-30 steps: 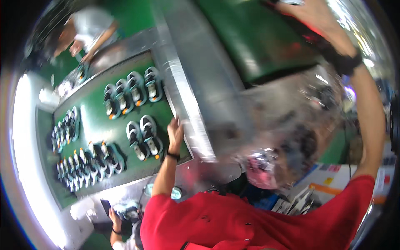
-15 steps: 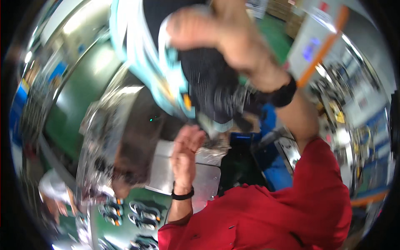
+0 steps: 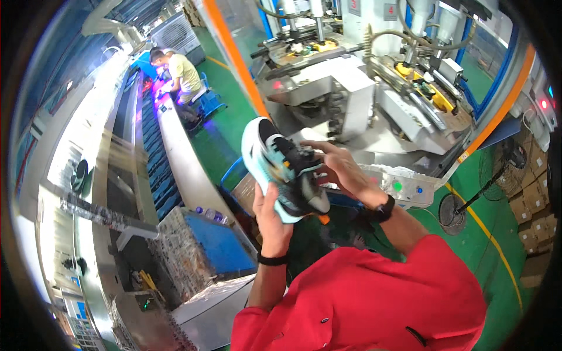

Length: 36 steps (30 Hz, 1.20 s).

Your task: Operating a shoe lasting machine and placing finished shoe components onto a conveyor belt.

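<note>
A sneaker with a white and pale turquoise sole and a black upper is held tilted in front of my chest. My left hand grips its lower end from beneath, with the thumb lying along the sole's side. From the right, my right hand has its bent fingers on the black upper around the laces and opening. The tips of those fingers are partly hidden by the shoe. Dark bands circle both my wrists.
Ahead stands a large machine with metal arms and yellow shoe moulds, framed by orange posts. A long conveyor runs along the left, where a seated person works. A floor fan and stacked cartons are at the right.
The view has swung round to the machine. The sneaker, high and close before, is lower and farther off. My left hand, apart from it earlier, now grips it; my right hand has come down.
</note>
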Each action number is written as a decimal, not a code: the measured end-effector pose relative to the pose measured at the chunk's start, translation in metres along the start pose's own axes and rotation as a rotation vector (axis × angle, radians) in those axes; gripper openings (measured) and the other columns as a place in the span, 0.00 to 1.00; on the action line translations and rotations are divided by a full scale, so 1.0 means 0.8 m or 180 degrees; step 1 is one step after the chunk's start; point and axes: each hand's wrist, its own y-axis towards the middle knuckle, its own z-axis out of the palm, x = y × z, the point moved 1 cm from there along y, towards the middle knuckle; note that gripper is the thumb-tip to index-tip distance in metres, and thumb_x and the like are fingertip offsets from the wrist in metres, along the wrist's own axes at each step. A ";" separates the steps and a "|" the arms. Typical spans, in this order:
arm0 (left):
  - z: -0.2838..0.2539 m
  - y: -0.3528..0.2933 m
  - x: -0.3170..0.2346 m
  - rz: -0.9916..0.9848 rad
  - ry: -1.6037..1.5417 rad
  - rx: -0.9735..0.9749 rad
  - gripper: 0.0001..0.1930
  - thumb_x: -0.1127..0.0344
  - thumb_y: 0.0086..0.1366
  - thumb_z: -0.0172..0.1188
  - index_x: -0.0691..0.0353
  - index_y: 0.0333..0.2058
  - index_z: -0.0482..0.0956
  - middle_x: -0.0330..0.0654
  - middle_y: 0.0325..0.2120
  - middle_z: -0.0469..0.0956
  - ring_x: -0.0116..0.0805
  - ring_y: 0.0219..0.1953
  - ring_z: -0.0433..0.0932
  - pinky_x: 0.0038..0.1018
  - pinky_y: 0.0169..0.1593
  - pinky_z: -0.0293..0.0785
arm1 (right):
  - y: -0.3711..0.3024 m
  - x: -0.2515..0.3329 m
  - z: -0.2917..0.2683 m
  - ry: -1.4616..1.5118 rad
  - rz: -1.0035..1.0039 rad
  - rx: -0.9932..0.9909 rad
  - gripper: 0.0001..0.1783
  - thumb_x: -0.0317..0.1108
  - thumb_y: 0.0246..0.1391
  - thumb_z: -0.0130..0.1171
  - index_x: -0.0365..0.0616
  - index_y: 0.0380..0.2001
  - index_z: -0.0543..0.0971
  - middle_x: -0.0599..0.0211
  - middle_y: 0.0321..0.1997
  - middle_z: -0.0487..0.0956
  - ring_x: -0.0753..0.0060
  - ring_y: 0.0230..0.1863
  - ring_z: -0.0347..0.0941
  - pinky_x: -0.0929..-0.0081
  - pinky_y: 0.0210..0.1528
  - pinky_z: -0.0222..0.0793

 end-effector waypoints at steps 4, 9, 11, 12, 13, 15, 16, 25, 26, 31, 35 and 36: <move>0.090 0.034 0.090 -0.0166 0.1070 0.0433 0.29 0.66 0.67 0.59 0.68 0.64 0.61 0.45 0.54 0.72 0.30 0.53 0.72 0.28 0.57 0.68 | -0.034 -0.013 -0.107 -0.0931 -0.0698 -0.1159 0.40 0.43 0.43 0.73 0.38 0.57 0.70 0.66 0.49 0.76 0.75 0.46 0.73 0.76 0.52 0.69; 0.191 0.092 0.194 -0.0711 0.1739 0.1529 0.37 0.57 0.68 0.58 0.69 0.67 0.53 0.53 0.63 0.63 0.39 0.63 0.66 0.32 0.63 0.62 | -0.085 0.014 -0.260 -0.0547 -0.0739 -0.2538 0.34 0.33 0.36 0.75 0.37 0.51 0.75 0.68 0.45 0.78 0.76 0.46 0.73 0.77 0.53 0.68; 0.213 0.137 0.258 -0.0870 0.1849 0.1485 0.35 0.55 0.69 0.56 0.73 0.65 0.56 0.52 0.60 0.67 0.38 0.60 0.69 0.31 0.61 0.67 | -0.114 0.029 -0.316 -0.0723 -0.0625 -0.2841 0.33 0.29 0.36 0.71 0.39 0.51 0.74 0.68 0.47 0.77 0.76 0.47 0.72 0.77 0.53 0.67; 0.222 0.164 0.285 -0.0999 0.1885 0.1574 0.36 0.52 0.69 0.56 0.74 0.64 0.58 0.51 0.56 0.70 0.38 0.57 0.71 0.31 0.58 0.70 | -0.128 0.037 -0.332 -0.0630 -0.0668 -0.2984 0.33 0.28 0.37 0.70 0.39 0.52 0.74 0.68 0.47 0.77 0.76 0.47 0.72 0.77 0.53 0.67; 0.229 0.192 0.315 -0.1157 0.1985 0.1514 0.37 0.51 0.67 0.58 0.74 0.64 0.57 0.50 0.54 0.72 0.38 0.55 0.73 0.30 0.57 0.71 | -0.141 0.041 -0.344 -0.0537 -0.0704 -0.3136 0.33 0.27 0.38 0.68 0.38 0.52 0.74 0.67 0.47 0.77 0.76 0.47 0.72 0.77 0.53 0.67; 0.231 0.255 0.386 -0.1032 0.2326 0.1391 0.42 0.51 0.64 0.63 0.76 0.64 0.55 0.58 0.60 0.66 0.42 0.61 0.67 0.31 0.59 0.68 | -0.168 0.053 -0.363 -0.1009 -0.0740 -0.3421 0.32 0.27 0.39 0.66 0.38 0.53 0.73 0.67 0.46 0.77 0.75 0.46 0.72 0.77 0.54 0.67; 0.245 0.284 0.415 -0.0856 0.2709 0.1320 0.47 0.46 0.58 0.65 0.79 0.63 0.56 0.63 0.59 0.67 0.46 0.59 0.71 0.33 0.61 0.66 | -0.180 0.053 -0.372 -0.0912 -0.0783 -0.3658 0.32 0.27 0.40 0.65 0.38 0.54 0.73 0.66 0.47 0.77 0.75 0.46 0.72 0.77 0.54 0.67; 0.259 0.479 0.626 -0.0030 0.4759 0.0893 0.40 0.52 0.48 0.70 0.78 0.50 0.65 0.68 0.47 0.75 0.58 0.50 0.77 0.40 0.53 0.74 | -0.256 0.079 -0.399 -0.1249 -0.0755 -0.5053 0.35 0.36 0.42 0.66 0.34 0.56 0.70 0.63 0.49 0.74 0.71 0.46 0.72 0.73 0.53 0.68; 0.263 0.488 0.637 -0.0298 0.4742 0.0937 0.42 0.55 0.47 0.72 0.78 0.52 0.62 0.68 0.47 0.75 0.58 0.51 0.76 0.42 0.53 0.73 | -0.250 0.084 -0.398 -0.1298 -0.0740 -0.5188 0.36 0.38 0.42 0.66 0.34 0.56 0.70 0.63 0.49 0.74 0.72 0.45 0.72 0.73 0.52 0.68; 0.264 0.518 0.631 -0.0780 0.4775 0.0612 0.31 0.67 0.47 0.66 0.73 0.50 0.68 0.63 0.45 0.77 0.60 0.50 0.76 0.46 0.52 0.73 | -0.226 0.098 -0.428 -0.2157 -0.0195 -0.5134 0.35 0.34 0.41 0.66 0.32 0.55 0.70 0.63 0.48 0.75 0.72 0.50 0.70 0.71 0.57 0.64; 0.233 0.500 0.565 -0.2110 0.1416 0.0515 0.13 0.78 0.46 0.66 0.71 0.34 0.80 0.48 0.31 0.82 0.40 0.32 0.83 0.36 0.37 0.80 | -0.125 0.144 -0.512 -0.2067 -0.0157 -0.4506 0.29 0.26 0.42 0.62 0.32 0.52 0.73 0.62 0.48 0.76 0.71 0.45 0.73 0.71 0.52 0.69; 0.242 0.473 0.518 -0.2642 0.1184 0.0457 0.12 0.80 0.49 0.65 0.72 0.36 0.80 0.47 0.32 0.82 0.37 0.32 0.83 0.31 0.37 0.81 | -0.092 0.153 -0.539 -0.2326 -0.0035 -0.4280 0.29 0.28 0.42 0.64 0.32 0.51 0.73 0.61 0.47 0.77 0.70 0.44 0.74 0.71 0.50 0.70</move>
